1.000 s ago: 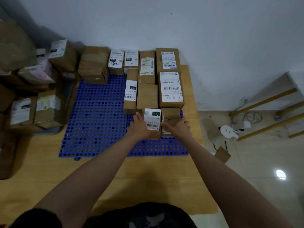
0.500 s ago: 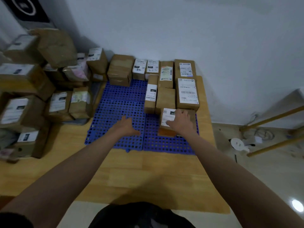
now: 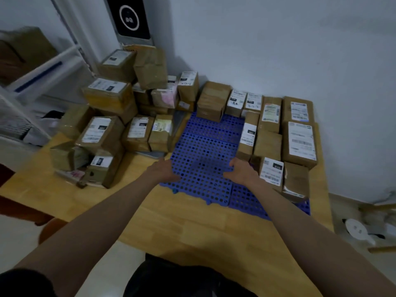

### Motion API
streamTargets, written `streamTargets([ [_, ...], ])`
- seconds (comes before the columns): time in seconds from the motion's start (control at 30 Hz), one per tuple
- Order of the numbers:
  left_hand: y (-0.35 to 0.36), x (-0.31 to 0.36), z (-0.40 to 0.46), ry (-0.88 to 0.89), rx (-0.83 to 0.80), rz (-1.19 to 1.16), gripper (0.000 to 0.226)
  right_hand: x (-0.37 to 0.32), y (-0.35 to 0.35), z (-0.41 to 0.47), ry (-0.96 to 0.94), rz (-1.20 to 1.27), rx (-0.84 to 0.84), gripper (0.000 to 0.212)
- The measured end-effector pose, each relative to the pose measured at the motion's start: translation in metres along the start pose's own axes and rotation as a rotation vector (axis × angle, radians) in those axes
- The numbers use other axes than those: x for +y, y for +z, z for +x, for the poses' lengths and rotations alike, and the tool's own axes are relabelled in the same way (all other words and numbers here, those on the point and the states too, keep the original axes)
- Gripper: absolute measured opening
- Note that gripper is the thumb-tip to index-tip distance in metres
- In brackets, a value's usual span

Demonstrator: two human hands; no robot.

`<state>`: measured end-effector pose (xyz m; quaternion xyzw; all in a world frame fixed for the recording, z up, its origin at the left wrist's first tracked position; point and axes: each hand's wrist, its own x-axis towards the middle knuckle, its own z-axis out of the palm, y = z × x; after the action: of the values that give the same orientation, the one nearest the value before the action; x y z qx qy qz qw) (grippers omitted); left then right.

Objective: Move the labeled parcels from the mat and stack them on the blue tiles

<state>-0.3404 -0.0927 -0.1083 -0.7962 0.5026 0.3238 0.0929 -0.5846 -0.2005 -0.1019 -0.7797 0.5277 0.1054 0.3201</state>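
Here both hands, left [image 3: 164,171] and right [image 3: 240,171], are empty with loose fingers over the blue tiles [image 3: 205,146]. Parcels [image 3: 299,142] stand at 2 o'clock, a pile [image 3: 102,133] at 10 o'clock.

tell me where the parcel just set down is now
In the head view, the parcel sits on the blue tiles, right side, beside the right hand.
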Motion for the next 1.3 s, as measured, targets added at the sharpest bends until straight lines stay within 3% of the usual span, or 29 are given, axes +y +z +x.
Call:
streamTargets([
  [0.17, -0.010, -0.048, 0.021, -0.026, -0.013, 0.010, 0.068, -0.037, 0.015, 0.017, 0.025, 0.009, -0.033, 0.051],
  [0.37, -0.029, -0.108, 0.045, -0.003, -0.014, 0.003, 0.073, -0.097, 0.049, 0.043, 0.077, -0.007, -0.078, 0.036],
  [0.57, -0.044, -0.169, 0.069, -0.008, 0.080, -0.026, 0.073, -0.169, 0.078, 0.077, 0.081, 0.037, -0.113, 0.066],
  [0.67, -0.056, -0.188, 0.082, 0.003, 0.096, -0.033, 0.069, -0.197, 0.090, 0.092, 0.113, 0.116, -0.082, 0.067],
  [0.93, -0.078, -0.198, 0.114, 0.051, 0.167, -0.072, 0.076, -0.243, 0.099, 0.121, 0.240, 0.187, 0.047, 0.073],
  [1.3, -0.081, -0.190, 0.158, -0.081, 0.163, -0.105, 0.107, -0.268, 0.098, 0.180, 0.297, 0.292, 0.119, 0.098],
])
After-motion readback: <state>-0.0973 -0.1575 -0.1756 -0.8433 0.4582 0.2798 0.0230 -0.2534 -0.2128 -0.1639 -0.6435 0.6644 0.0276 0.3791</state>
